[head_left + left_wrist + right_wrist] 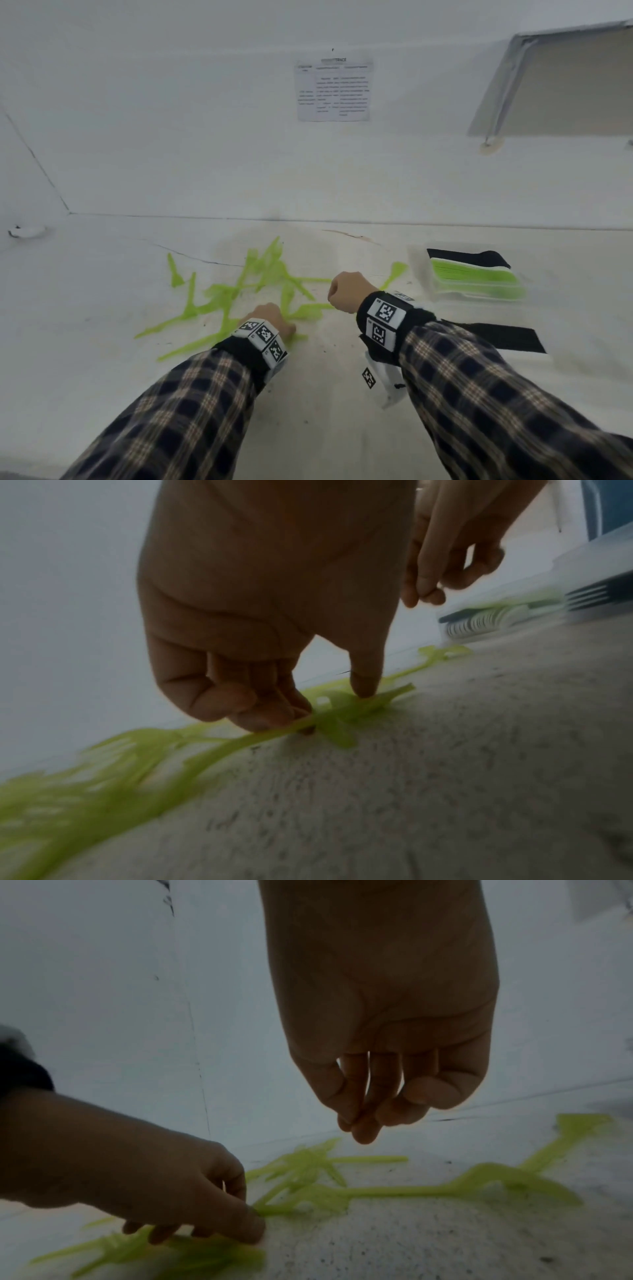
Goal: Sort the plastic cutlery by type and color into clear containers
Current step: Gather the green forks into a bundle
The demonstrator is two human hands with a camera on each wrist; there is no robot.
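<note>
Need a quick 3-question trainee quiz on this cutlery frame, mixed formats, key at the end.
1. True or false: the right hand holds a fork.
2. Which hand touches the loose green cutlery? A) left B) right C) both
3. Fill in: the clear container sits to the ____ of the loose pile.

Key: 1 false, it hangs loosely curled above the table, holding nothing. 2 A, the left hand pinches a piece. 3 right.
</note>
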